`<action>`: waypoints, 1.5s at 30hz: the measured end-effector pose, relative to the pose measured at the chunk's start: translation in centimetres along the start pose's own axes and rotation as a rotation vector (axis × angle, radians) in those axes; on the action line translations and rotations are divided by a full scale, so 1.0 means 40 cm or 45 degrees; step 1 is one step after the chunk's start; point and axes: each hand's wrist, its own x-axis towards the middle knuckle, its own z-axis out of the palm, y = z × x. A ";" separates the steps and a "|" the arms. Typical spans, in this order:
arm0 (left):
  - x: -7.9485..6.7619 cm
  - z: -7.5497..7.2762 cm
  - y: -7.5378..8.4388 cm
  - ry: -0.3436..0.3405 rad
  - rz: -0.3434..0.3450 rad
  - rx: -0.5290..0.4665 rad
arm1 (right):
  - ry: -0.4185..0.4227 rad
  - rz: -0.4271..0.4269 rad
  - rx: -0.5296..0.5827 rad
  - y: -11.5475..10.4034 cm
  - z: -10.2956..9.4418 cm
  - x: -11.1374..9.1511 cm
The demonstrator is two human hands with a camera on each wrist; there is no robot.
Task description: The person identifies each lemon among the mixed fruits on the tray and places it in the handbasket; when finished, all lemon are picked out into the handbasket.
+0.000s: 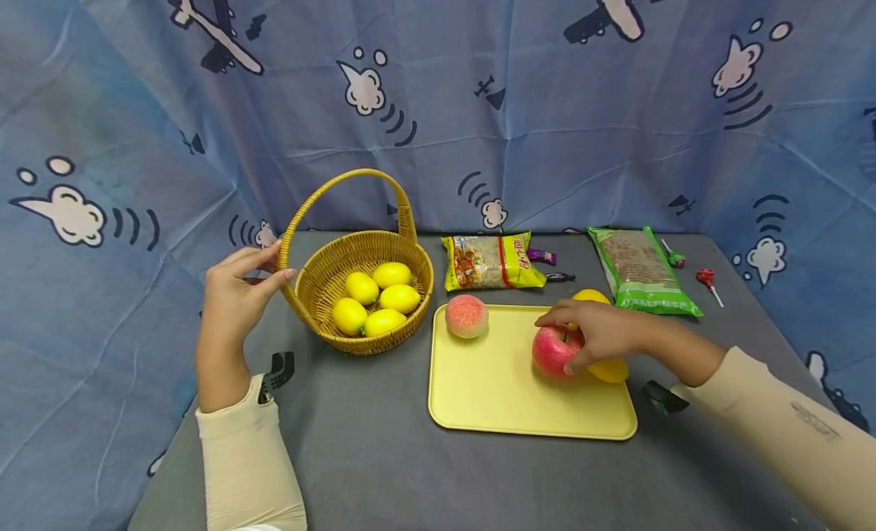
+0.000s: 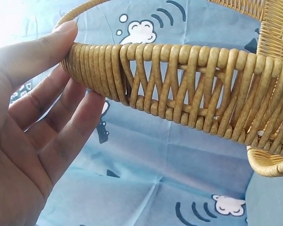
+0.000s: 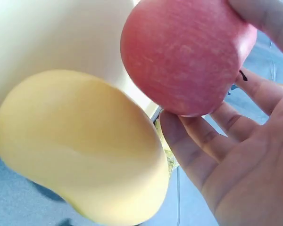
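My left hand (image 1: pixel 236 295) pinches the side of the handle of a woven basket (image 1: pixel 366 344) between thumb and fingers. Several yellow lemons (image 1: pixel 363 287) lie inside the basket. Over the right part of a pale yellow tray (image 1: pixel 493 398), my right hand (image 1: pixel 602 329) grips a red apple (image 1: pixel 553 352), thumb on one side and fingers on the other. In the right wrist view a yellow mango (image 3: pixel 80 146) lies close beside the apple. Another yellow fruit (image 1: pixel 590 296) shows behind the right hand, mostly hidden. A pink peach (image 1: pixel 467 316) rests at the tray's upper left corner.
Behind the tray lie a yellow snack bag (image 1: pixel 489 262), a purple-wrapped candy (image 1: pixel 542 256) and a dark-wrapped candy (image 1: pixel 561 277). Farther right are a green-edged bag (image 1: pixel 639 268), a green lollipop (image 1: pixel 674 259) and a red lollipop (image 1: pixel 706 276). A blue patterned curtain (image 1: pixel 438 135) backs the grey table.
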 end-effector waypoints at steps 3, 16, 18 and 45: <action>-0.001 0.002 0.000 0.004 -0.007 0.009 | -0.005 0.020 -0.013 0.003 0.001 0.014; 0.001 0.002 -0.001 -0.007 -0.027 -0.004 | 0.044 0.046 -0.122 0.018 0.020 0.062; 0.003 0.002 0.003 -0.004 -0.027 0.001 | 0.070 0.053 -0.139 0.021 0.019 0.066; 0.006 0.002 0.084 0.007 -0.023 -0.048 | 0.146 0.027 -0.170 0.041 0.020 0.085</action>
